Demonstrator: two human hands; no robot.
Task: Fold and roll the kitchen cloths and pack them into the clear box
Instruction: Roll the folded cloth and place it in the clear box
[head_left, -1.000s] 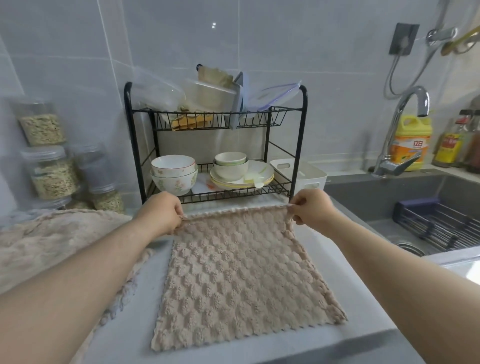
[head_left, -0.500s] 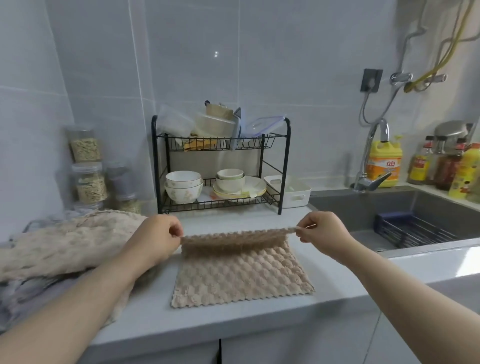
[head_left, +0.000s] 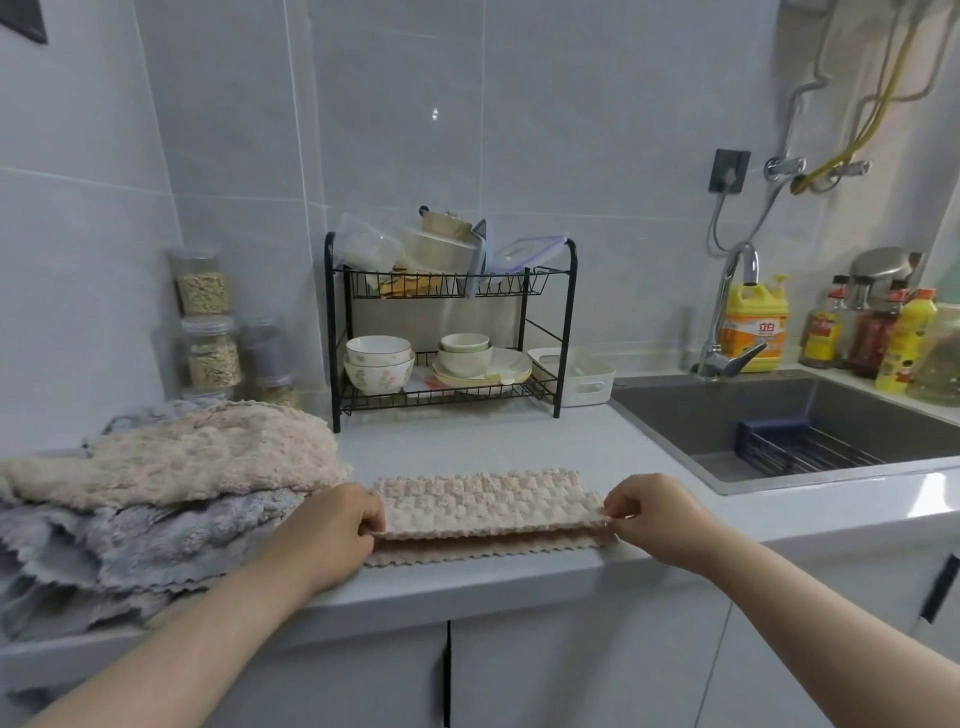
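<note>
At the near edge of the desk, at 6 o'clock in the view, a beige waffle-textured kitchen cloth lies doubled over. Its upper layer stops just short of the scalloped lower hem. The left hand pinches the upper layer's corner at 9 o'clock of the cloth, and the right hand pinches the matching corner at 3 o'clock. Holding both ends likely keeps that edge taut and straight so the hems can line up. The fold looks nearly laid; rolling and packing are not yet done. Just beside the left hand, toward 9 o'clock, waits a heap of unfolded cloths, beige over grey-blue, probably kept within reach for the next turns. On top of the black dish rack at 12 o'clock sit clear containers; whether one is the packing box I cannot tell.
</note>
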